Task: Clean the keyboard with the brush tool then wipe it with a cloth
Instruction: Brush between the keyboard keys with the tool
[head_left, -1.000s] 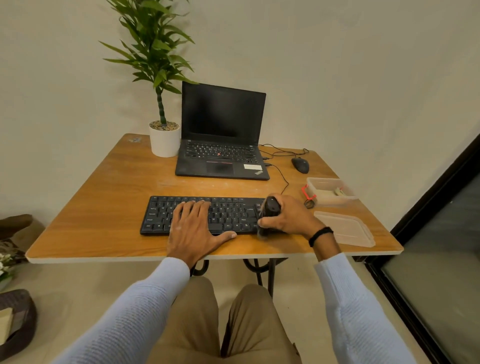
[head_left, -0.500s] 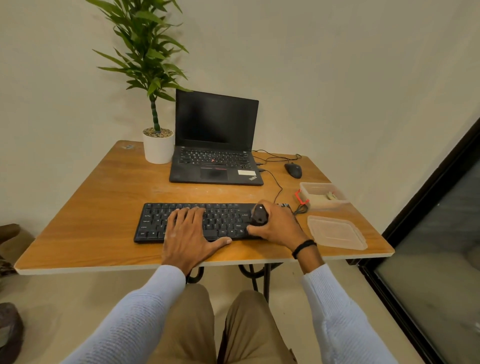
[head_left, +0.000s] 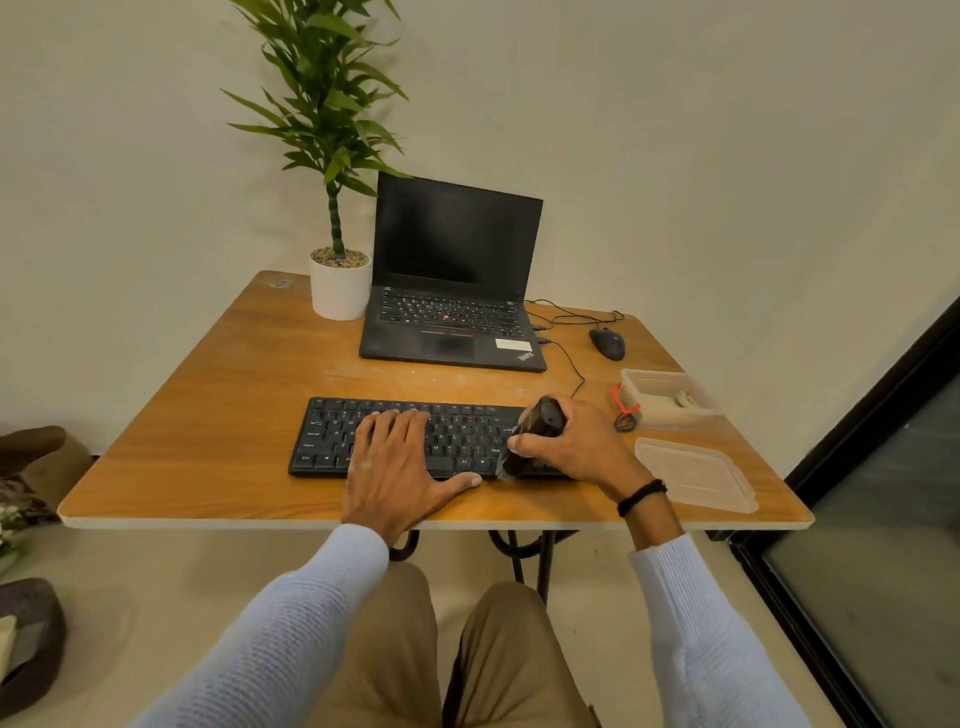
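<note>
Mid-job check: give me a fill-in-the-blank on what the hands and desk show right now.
1. The right hand grips the ____.
2. The left hand lies flat on the ____.
3. The plant pot stands just left of the open ____.
Missing words: brush; keyboard; laptop.
</note>
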